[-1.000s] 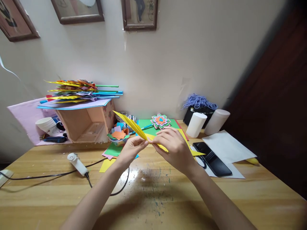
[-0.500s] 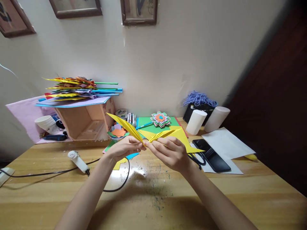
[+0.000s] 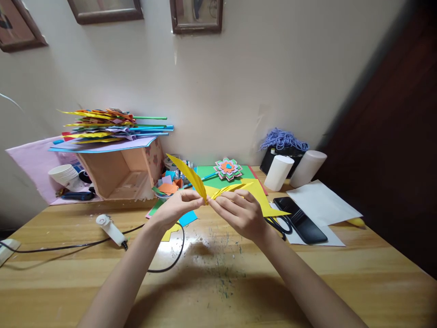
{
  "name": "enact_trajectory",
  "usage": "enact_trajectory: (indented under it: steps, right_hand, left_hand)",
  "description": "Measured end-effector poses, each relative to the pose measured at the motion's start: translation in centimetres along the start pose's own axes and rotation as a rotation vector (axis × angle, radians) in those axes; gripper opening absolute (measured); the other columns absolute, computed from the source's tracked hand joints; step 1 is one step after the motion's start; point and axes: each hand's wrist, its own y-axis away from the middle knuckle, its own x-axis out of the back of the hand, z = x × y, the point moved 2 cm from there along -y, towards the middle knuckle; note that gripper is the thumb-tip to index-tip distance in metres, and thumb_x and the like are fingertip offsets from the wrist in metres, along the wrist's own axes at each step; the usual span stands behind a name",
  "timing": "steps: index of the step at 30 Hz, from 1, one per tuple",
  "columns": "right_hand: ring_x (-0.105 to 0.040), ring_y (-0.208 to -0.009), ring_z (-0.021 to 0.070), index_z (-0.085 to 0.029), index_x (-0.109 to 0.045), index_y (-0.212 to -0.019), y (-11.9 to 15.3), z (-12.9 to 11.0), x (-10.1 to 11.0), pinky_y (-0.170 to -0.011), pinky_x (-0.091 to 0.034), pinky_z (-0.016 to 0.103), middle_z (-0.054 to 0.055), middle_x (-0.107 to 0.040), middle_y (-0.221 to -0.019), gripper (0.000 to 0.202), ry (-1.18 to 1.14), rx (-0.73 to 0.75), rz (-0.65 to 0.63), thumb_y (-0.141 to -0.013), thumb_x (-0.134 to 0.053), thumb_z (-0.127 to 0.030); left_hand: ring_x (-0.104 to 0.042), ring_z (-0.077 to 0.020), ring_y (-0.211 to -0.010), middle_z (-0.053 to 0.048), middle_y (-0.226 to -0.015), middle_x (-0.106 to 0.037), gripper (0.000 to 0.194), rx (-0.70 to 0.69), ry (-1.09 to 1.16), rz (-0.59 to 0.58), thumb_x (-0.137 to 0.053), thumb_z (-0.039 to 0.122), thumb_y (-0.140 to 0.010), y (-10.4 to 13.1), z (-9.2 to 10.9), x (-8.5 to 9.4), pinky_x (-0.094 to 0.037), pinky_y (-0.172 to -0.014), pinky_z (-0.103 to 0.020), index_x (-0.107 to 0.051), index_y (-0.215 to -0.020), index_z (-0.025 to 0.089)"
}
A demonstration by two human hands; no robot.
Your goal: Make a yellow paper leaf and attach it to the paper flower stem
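Observation:
A folded yellow paper (image 3: 190,174) is pinched near its middle between my two hands, above the table. One pleated wing rises up and to the left; the other slants to the right, partly behind my fingers. My left hand (image 3: 175,208) grips the base of the left wing with thumb and fingertips. Close against it, my right hand (image 3: 241,213) is closed on the right wing. Behind my hands lie yellow sheets (image 3: 259,196) on a green sheet (image 3: 206,171), with a layered paper flower (image 3: 228,169) on a blue stick.
A pink box (image 3: 118,175) at the left carries stacked paper flowers (image 3: 102,125). Paper scraps fill a bowl (image 3: 167,187). A white corded tool (image 3: 111,231) trails its black cable across the table. At right are a phone (image 3: 300,220), white sheets (image 3: 324,202) and white rolls (image 3: 279,173).
The left wing of the yellow paper has swung more upright and to the right. My left fingers have shifted their pinch; my right hand has hardly moved.

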Motion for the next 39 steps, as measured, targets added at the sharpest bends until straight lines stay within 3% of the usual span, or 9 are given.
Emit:
enact_trajectory:
  steps: [6,14,19,24,26,31,39]
  right_hand:
    - [-0.054,-0.063,0.0114,-0.021,-0.064,-0.092,0.3,0.5,-0.1,-0.069,-0.035,0.029,-0.003,-0.068,-0.074,0.019,0.003,-0.035,-0.014,-0.083,-0.052,-0.009]
    - [-0.053,-0.063,0.0121,-0.020,-0.064,-0.077,0.5,1.4,-1.3,-0.065,-0.035,0.028,-0.001,-0.067,-0.069,0.009,-0.107,-0.296,0.008,-0.081,-0.057,-0.015]
    - [-0.052,-0.063,0.0120,-0.020,-0.063,-0.078,0.5,1.2,-1.5,-0.065,-0.034,0.027,-0.001,-0.067,-0.069,0.010,-0.113,-0.275,-0.007,-0.081,-0.056,-0.015]
    - [-0.053,-0.064,0.0122,-0.020,-0.063,-0.079,0.6,1.1,-1.5,-0.065,-0.034,0.028,-0.001,-0.066,-0.069,0.009,-0.129,-0.283,-0.011,-0.081,-0.056,-0.015]
    - [-0.053,-0.063,0.0121,-0.021,-0.064,-0.079,0.5,1.2,-1.4,-0.065,-0.034,0.028,-0.001,-0.066,-0.069,0.010,-0.137,-0.290,-0.010,-0.081,-0.056,-0.015]
    - [-0.054,-0.066,0.0127,-0.022,-0.066,-0.083,0.5,1.1,-1.2,-0.066,-0.034,0.029,-0.001,-0.067,-0.072,0.012,-0.089,-0.236,0.015,-0.081,-0.056,-0.014]
    - [-0.056,-0.070,0.0133,-0.021,-0.063,-0.101,1.0,0.8,-0.4,-0.070,-0.039,0.030,0.000,-0.068,-0.078,0.024,-0.033,-0.112,0.068,-0.082,-0.054,-0.009]
  left_hand:
    - [-0.057,-0.0148,-0.081,-0.006,-0.085,-0.066,0.021,-0.051,-0.117,0.002,-0.063,0.035,-0.073,0.1,0.3,-0.6,-0.042,-0.075,-0.025,-0.068,-0.079,0.015]
    - [-0.064,-0.0185,-0.079,-0.007,-0.082,-0.070,0.027,-0.086,-0.012,0.067,-0.073,0.024,-0.062,-0.4,-0.4,-0.2,-0.048,-0.077,-0.030,-0.068,-0.087,0.015]
    - [-0.065,-0.0166,-0.071,-0.006,-0.076,-0.070,0.024,-0.167,-0.002,0.129,-0.075,0.024,-0.059,-0.6,-0.6,-0.1,-0.050,-0.073,-0.030,-0.069,-0.080,0.015]
    - [-0.065,-0.0179,-0.070,-0.007,-0.076,-0.069,0.024,-0.238,0.024,0.071,-0.076,0.028,-0.059,-0.6,-0.2,-0.5,-0.051,-0.072,-0.031,-0.070,-0.077,0.014]
    - [-0.065,-0.0179,-0.072,-0.007,-0.078,-0.069,0.022,-0.267,-0.029,0.102,-0.075,0.028,-0.060,-0.6,0.1,-0.8,-0.050,-0.073,-0.030,-0.070,-0.076,0.014]
    - [-0.060,-0.0151,-0.063,-0.005,-0.068,-0.067,0.026,-0.208,-0.072,0.225,-0.075,0.037,-0.058,-0.5,0.4,-1.5,-0.050,-0.065,-0.027,-0.069,-0.069,0.014]
    - [-0.056,-0.0112,-0.064,-0.002,-0.066,-0.062,0.025,-0.141,0.009,0.119,-0.066,0.038,-0.070,-0.3,-0.1,-2.3,-0.045,-0.065,-0.022,-0.066,-0.076,0.014]
